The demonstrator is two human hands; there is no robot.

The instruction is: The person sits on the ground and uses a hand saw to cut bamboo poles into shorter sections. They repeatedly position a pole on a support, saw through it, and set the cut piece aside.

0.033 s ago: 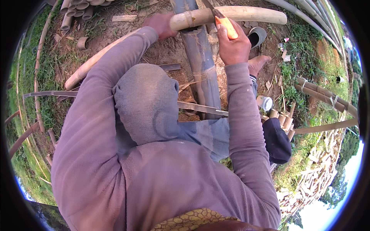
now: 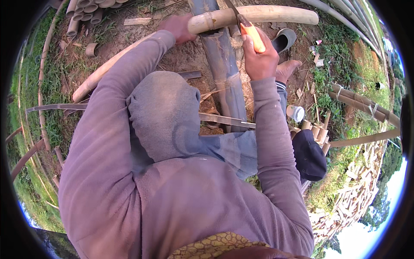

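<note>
A pale bamboo pole lies crosswise at the top over a thick dark grey post. My left hand, somewhat blurred, is closed round the pole left of the post; my forearm hides part of the pole beyond it. In my right hand is the orange handle of a hand saw. Its narrow dark blade crosses the pole just right of the post and runs out of the top edge. The blade's teeth are too small to make out.
Cut bamboo tubes are stacked at the far left. A long flat blade lies across near my knee. At right are a slipper, my bare foot, a white-lidded container, a dark cap and tied poles.
My right hand has drawn the saw back toward me, along the blade's length. The bamboo pole has shifted slightly left in the picture; my left hand keeps its hold.
</note>
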